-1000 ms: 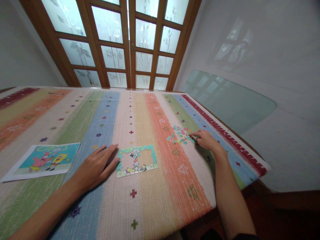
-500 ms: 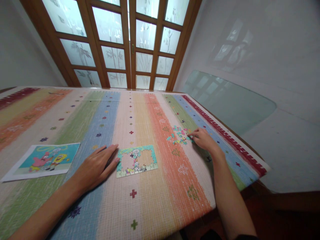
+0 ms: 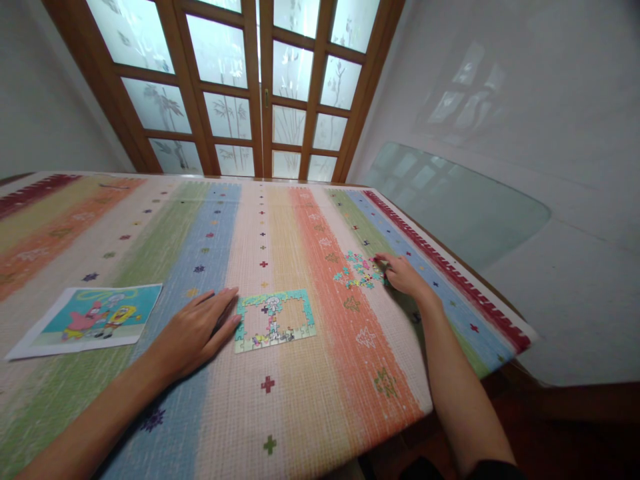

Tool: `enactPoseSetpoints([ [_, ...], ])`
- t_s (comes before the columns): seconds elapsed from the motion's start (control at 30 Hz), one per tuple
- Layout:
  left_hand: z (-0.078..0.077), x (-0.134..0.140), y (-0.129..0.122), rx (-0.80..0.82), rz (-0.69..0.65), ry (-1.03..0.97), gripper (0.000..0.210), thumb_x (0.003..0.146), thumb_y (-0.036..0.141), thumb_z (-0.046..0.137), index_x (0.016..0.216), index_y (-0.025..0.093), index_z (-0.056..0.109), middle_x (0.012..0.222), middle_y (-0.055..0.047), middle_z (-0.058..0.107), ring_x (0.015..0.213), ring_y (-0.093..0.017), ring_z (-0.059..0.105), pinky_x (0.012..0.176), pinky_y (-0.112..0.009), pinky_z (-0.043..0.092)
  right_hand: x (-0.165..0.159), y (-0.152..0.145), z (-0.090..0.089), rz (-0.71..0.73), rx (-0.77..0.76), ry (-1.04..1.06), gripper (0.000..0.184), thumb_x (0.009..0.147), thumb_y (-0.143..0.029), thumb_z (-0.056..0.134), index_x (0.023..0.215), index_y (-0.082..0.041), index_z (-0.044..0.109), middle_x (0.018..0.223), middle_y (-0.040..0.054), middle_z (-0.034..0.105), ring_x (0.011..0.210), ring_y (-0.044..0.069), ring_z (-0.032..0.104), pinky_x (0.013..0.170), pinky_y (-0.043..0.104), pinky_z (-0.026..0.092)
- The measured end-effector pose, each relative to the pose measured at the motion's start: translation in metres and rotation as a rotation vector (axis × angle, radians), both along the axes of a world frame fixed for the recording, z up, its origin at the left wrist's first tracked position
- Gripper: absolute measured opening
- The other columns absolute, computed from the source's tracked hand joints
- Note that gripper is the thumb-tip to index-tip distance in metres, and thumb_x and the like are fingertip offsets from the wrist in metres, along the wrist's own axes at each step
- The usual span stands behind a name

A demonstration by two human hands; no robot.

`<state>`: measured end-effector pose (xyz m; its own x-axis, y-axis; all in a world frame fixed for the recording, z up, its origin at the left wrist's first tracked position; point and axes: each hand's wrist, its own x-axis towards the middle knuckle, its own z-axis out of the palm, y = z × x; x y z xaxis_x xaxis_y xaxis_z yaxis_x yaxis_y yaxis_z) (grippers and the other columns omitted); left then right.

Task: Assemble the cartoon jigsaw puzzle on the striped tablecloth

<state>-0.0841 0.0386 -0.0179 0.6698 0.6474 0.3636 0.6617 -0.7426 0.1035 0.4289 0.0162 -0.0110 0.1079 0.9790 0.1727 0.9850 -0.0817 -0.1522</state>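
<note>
My left hand (image 3: 200,332) lies flat and open on the tablecloth, its fingertips touching the left edge of a partly assembled jigsaw puzzle (image 3: 306,312). The puzzle's border is joined, with a column of pieces down its middle, and the cloth shows through two gaps. To the right, a loose pile of small puzzle pieces (image 3: 357,270) in turquoise, pink and yellow is spread out. At the pile's right edge is my right hand (image 3: 404,275), index finger stretched over the pieces and thumb apart; no piece shows in its grip. The hand partly hides the nearest pieces.
A printed reference picture (image 3: 100,319) of cartoon figures lies left of my left hand. The striped tablecloth (image 3: 300,407) covers the table. Behind the table stand wood-framed glass doors (image 3: 260,93), and a pale wall (image 3: 575,167) rises at the right.
My right hand has shifted slightly up and left over the far edge of the pile, its index finger now stretched out more. My left hand and the puzzle stay in place.
</note>
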Motion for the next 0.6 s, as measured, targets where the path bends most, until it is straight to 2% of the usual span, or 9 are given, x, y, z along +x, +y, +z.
enactPoseSetpoints([
  [0.1,-0.001,-0.001,0.001,-0.008,0.001,-0.006,0.062,0.107,0.059,0.026,0.137,0.015,0.058,0.134,-0.016,0.07,0.123,-0.031,0.069,0.109,-0.049,0.053,0.001,-0.002,0.003,0.009,0.001,0.01,0.062,0.076,0.001,0.043,0.127,-0.018,0.072,0.125,0.0109,0.076,0.111,0.027,0.068,0.103,0.039,0.047],
  [0.23,0.0,0.0,0.0,-0.007,-0.011,-0.027,0.06,0.107,0.058,0.028,0.136,0.015,0.059,0.134,-0.017,0.07,0.123,-0.032,0.069,0.108,-0.05,0.054,-0.007,-0.002,0.006,0.059,0.009,0.018,0.06,0.076,0.002,0.044,0.122,-0.021,0.076,0.133,0.0102,0.071,0.123,0.026,0.062,0.109,0.04,0.042],
  [0.43,0.001,0.001,-0.001,-0.046,-0.004,-0.037,0.058,0.106,0.057,0.031,0.136,0.017,0.06,0.133,-0.017,0.071,0.122,-0.034,0.069,0.106,-0.055,0.055,-0.022,-0.001,0.009,0.135,0.005,0.017,0.044,0.086,-0.003,0.044,0.1,-0.02,0.082,0.128,0.0128,0.07,0.121,0.028,0.059,0.106,0.043,0.041],
  [0.5,0.002,0.001,-0.001,-0.046,-0.007,-0.033,0.058,0.106,0.056,0.03,0.136,0.016,0.06,0.133,-0.018,0.071,0.122,-0.034,0.069,0.106,-0.054,0.055,-0.028,0.0,0.008,0.136,0.029,0.012,0.04,0.09,-0.008,0.045,0.102,-0.02,0.082,0.127,0.0137,0.07,0.119,0.029,0.059,0.105,0.044,0.042],
  [0.6,0.002,0.001,-0.001,-0.045,0.001,-0.035,0.057,0.106,0.056,0.03,0.136,0.017,0.059,0.134,-0.017,0.071,0.122,-0.034,0.069,0.106,-0.054,0.055,-0.038,0.003,0.005,0.127,0.072,0.006,0.038,0.098,-0.02,0.046,0.121,-0.019,0.077,0.132,0.0153,0.068,0.12,0.031,0.057,0.105,0.047,0.043],
])
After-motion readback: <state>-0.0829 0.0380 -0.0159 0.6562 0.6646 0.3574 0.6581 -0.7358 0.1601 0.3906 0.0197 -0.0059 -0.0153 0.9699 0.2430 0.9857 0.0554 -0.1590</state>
